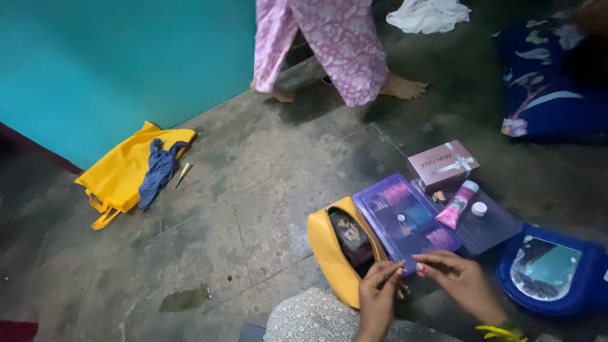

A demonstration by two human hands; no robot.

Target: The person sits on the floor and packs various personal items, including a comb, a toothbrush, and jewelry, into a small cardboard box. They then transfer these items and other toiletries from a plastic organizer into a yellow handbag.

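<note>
My left hand [378, 294] and my right hand [459, 278] meet at the bottom of the head view, fingertips pinched together over the near edge of a purple plastic box [405, 218]. Whether something small sits between the fingers I cannot tell. Just left of my left hand stands an open yellow pouch [329, 250] with small items inside. Beyond the purple box lie a pink tube [460, 204] and a small white cap [479, 208] on a clear lid [491, 231], and behind them a pink gift box with a ribbon [443, 164].
A blue-framed mirror [550, 269] lies at the right. A yellow cloth bag [123, 174] with a blue rag [158, 170] lies by the teal wall. Another person in pink patterned clothing [335, 44] walks barefoot at the top. White cloth [429, 14] lies beyond.
</note>
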